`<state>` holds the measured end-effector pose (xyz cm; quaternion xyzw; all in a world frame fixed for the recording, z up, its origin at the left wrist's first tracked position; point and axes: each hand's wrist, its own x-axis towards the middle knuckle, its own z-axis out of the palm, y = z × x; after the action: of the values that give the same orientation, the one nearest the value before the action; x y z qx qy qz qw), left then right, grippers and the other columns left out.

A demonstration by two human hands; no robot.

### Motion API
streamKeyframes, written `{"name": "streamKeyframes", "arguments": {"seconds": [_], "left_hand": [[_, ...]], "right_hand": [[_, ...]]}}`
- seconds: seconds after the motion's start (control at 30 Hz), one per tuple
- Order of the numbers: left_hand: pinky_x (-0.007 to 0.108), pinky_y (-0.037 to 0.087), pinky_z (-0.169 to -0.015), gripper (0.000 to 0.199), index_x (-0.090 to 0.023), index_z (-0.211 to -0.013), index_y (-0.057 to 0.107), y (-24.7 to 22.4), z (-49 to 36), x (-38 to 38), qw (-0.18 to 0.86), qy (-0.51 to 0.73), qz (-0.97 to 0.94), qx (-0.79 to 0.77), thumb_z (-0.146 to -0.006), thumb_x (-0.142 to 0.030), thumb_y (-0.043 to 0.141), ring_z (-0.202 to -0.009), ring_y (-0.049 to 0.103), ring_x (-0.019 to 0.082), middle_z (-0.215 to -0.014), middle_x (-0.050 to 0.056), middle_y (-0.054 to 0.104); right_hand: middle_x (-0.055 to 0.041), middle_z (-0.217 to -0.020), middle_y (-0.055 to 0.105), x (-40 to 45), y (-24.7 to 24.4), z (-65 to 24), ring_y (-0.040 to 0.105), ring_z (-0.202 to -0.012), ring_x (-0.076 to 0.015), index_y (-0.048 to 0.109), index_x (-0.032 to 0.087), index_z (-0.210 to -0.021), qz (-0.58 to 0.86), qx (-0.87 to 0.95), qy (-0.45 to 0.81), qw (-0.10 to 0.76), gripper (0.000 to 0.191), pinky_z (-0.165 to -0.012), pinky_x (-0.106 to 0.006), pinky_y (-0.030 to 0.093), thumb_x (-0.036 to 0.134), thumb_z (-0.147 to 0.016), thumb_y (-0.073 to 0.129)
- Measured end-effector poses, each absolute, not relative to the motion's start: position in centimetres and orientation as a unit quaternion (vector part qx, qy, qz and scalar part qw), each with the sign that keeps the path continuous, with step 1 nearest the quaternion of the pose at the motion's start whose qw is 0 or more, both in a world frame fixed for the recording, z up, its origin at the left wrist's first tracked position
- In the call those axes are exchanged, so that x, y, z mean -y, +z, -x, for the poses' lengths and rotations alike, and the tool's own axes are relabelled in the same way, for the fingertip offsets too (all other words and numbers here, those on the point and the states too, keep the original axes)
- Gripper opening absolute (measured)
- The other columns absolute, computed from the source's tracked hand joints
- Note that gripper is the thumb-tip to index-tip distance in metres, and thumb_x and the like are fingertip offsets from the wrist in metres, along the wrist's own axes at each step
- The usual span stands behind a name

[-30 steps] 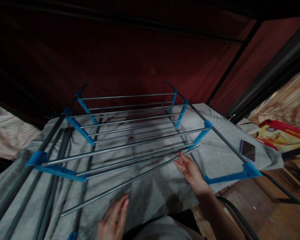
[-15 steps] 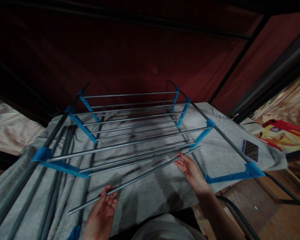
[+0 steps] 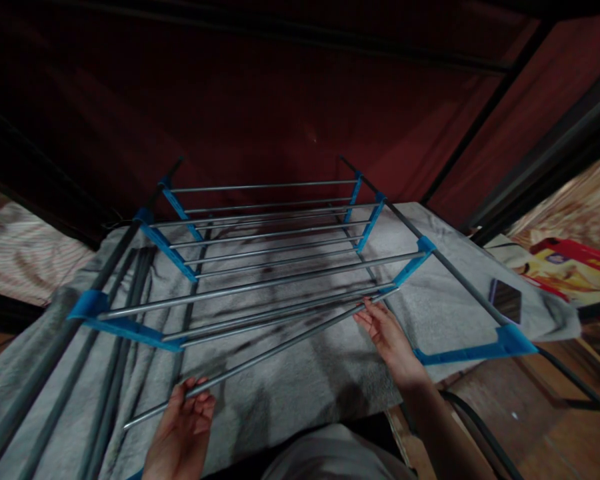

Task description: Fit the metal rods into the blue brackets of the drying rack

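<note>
A thin grey metal tube point(image 3: 280, 348) lies slantwise across both my hands. Near its lower left end, my left hand point(image 3: 183, 420) pinches it between thumb and fingers. My right hand point(image 3: 383, 330) grips it close to the upper right end, which reaches the blue bracket point(image 3: 405, 272) on the right side of the rack. Whether the tip touches that bracket I cannot tell. Beyond the tube stands the partly built rack of grey tubes and blue plastic brackets, with several crossbars point(image 3: 260, 287) between its sides. Another blue bracket point(image 3: 475, 353) sits at the near right, without a crossbar.
Several loose grey tubes point(image 3: 111, 373) lie at the left on a grey blanket point(image 3: 300, 393). A phone point(image 3: 506, 300) rests on the blanket at the right, beside a red and yellow box point(image 3: 575, 267). Dark red fabric point(image 3: 280, 100) hangs behind the rack.
My left hand has shifted left with the tube's lower end. The right hand has moved slightly right and up, and the tube's far end now overlaps the right blue bracket. The view has shifted a little.
</note>
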<state>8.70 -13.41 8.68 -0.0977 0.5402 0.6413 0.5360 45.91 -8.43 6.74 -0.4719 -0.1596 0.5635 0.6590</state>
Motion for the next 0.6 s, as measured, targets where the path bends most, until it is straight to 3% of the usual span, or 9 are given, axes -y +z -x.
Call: {"name": "streamKeyframes", "arguments": {"seconds": [0.17,0.33,0.47,0.6], "left_hand": [[0.017,0.055,-0.053,0.02,-0.014,-0.08,0.069,9.0,-8.7,13.3,0.533,0.644,0.096,-0.54,-0.093,-0.017,0.054,-0.057,0.058,0.008,-0.075,0.002,0.066],[0.015,0.055,-0.053,0.006,-0.014,-0.078,0.067,8.5,-8.8,13.3,0.525,0.649,0.071,-0.546,-0.082,-0.01,0.065,-0.057,0.058,0.007,-0.075,0.0,0.066],[0.016,0.055,-0.055,0.009,-0.016,-0.077,0.067,8.5,-8.8,13.4,0.522,0.642,0.057,-0.559,-0.074,-0.009,0.071,-0.057,0.059,0.007,-0.074,-0.001,0.067],[0.016,0.056,-0.056,0.006,-0.015,-0.079,0.068,9.4,-9.0,13.3,0.525,0.641,0.046,-0.558,-0.077,-0.009,0.069,-0.058,0.06,0.007,-0.076,-0.001,0.068]], "right_hand": [[0.0036,-0.076,0.069,8.2,7.4,-45.6,0.069,-0.071,-0.0139,0.061,0.023,-0.07,0.471,0.158,0.565,0.659,0.036,-0.08,-0.03,0.062,0.036,-0.066,0.093],[0.0053,-0.068,0.065,7.9,7.8,-45.7,0.068,-0.065,-0.0135,0.058,0.024,-0.069,0.477,0.163,0.554,0.662,0.037,-0.074,-0.028,0.06,0.036,-0.067,0.093],[0.0057,-0.068,0.066,7.5,7.8,-46.0,0.068,-0.065,-0.0126,0.06,0.024,-0.071,0.477,0.158,0.552,0.665,0.035,-0.07,-0.026,0.057,0.035,-0.067,0.093],[0.0058,-0.071,0.068,6.9,8.2,-46.2,0.067,-0.063,-0.0115,0.062,0.023,-0.073,0.473,0.146,0.549,0.673,0.034,-0.068,-0.025,0.057,0.032,-0.065,0.094]]}}
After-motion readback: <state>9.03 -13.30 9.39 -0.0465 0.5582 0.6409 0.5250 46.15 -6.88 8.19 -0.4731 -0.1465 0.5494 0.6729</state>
